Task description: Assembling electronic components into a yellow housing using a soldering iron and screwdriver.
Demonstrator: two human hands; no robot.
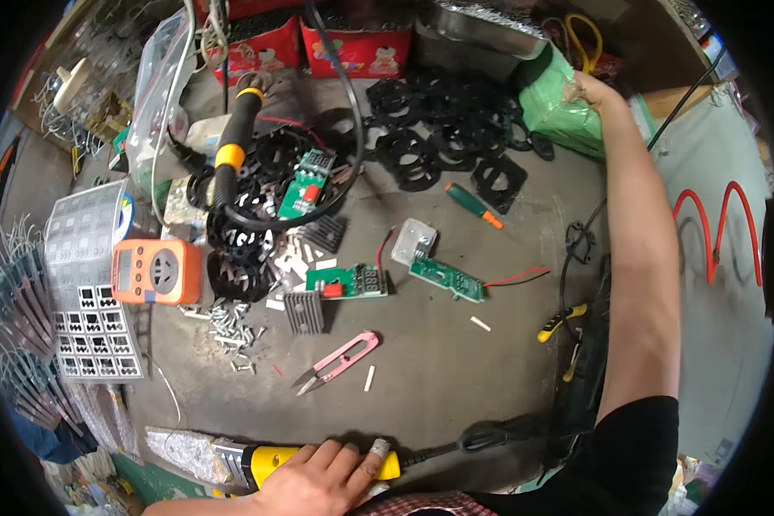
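My left hand (320, 477) lies at the near edge with its fingers curled over a yellow corded power tool (271, 464); a wrap covers one fingertip. My right hand (600, 95) reaches to the far right, against the green-wrapped box (563, 107). Its fingers are mostly hidden there, so I cannot tell what they hold. Between the hands lie pink thread snips (340, 361), a green-and-orange screwdriver (473, 206) and a green circuit board (445, 279) with red and black wires. Another board (348, 281) with a display sits beside a finned grey heat sink (305, 313).
Black plastic frames (439, 142) heap at the back before red boxes (357, 52). A soldering iron (236, 138) and its looping cable hang over the left side. An orange socket meter (156, 271), loose screws (232, 331) and a yellow-handled cutter (562, 322) lie around the mat.
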